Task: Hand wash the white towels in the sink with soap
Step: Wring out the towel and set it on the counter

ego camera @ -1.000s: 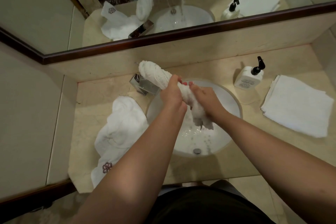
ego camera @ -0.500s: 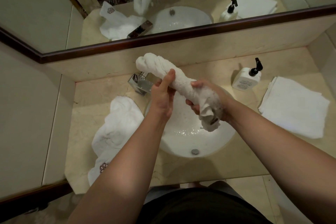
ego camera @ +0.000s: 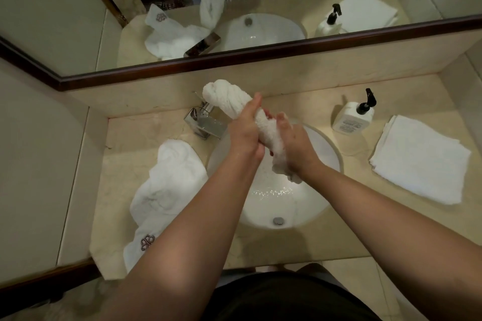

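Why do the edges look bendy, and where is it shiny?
Head view: the wide lens bows the dark wooden mirror frame and beige stone counter. Glare sparkles on water in the round white sink. The picture darkens toward the bottom. Both hands wring a twisted white towel, fairly sharp.

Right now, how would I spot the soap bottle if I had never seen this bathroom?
Start at the round white sink in the beige counter. Right of the basin, near the back wall, stands the soap bottle, just left of a folded towel. It is the only white bottle with a black pump on top.
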The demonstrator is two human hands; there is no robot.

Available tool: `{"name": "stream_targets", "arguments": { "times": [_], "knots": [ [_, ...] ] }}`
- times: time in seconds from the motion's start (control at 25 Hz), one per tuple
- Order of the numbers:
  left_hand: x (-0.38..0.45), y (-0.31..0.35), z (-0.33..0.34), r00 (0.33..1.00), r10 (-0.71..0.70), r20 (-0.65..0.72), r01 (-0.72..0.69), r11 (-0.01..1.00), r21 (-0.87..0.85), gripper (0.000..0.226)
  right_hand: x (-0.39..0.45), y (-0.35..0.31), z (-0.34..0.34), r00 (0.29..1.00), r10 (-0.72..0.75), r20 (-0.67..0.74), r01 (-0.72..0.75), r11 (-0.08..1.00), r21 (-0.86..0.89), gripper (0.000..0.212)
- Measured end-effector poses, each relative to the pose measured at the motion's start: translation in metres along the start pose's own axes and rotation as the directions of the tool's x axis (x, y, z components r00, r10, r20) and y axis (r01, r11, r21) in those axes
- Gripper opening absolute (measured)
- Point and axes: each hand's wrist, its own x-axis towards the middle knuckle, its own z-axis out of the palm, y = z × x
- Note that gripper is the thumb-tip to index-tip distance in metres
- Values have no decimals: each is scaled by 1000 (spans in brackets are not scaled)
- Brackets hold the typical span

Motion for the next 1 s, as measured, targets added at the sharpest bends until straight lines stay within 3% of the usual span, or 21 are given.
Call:
{"name": "stream_targets", "arguments": {
  "times": [0.08,0.16,0.28,0.52,0.6,0.76,0.88,0.92,1.0],
  "knots": [
    [4,-3,2,997,-32,-77,31,999,-7,27,0,7,5,994,-98,-50,96,995,-35,75],
    [9,-4,1,987,-72,-141,67,997,-40,26,-1,9,10,987,-160,-25,154,975,-160,61],
    [10,-2,1,974,-107,-201,96,993,-63,27,-4,13,15,979,-191,-73,179,974,-140,48],
    [8,-5,-1,970,-124,-210,106,990,-94,30,-3,16,14,953,-297,-55,276,930,-242,73],
    [5,-4,-4,972,-127,-197,105,987,-121,28,-3,14,13,957,-288,-42,269,929,-255,75],
    [-5,-1,-8,980,-176,-94,143,949,-279,30,-10,-4,12,960,-279,-20,263,924,-276,57],
    [-14,-3,-6,983,-185,-1,182,968,-174,32,-9,-16,14,949,-315,-1,288,870,-401,59],
    [-16,-1,-6,984,-176,11,175,972,-154,28,-7,-19,13,948,-318,17,299,871,-389,56],
    [-17,9,-5,982,-183,41,187,968,-167,26,-6,-19,9,957,-290,21,290,941,-174,48]
  ]
}}
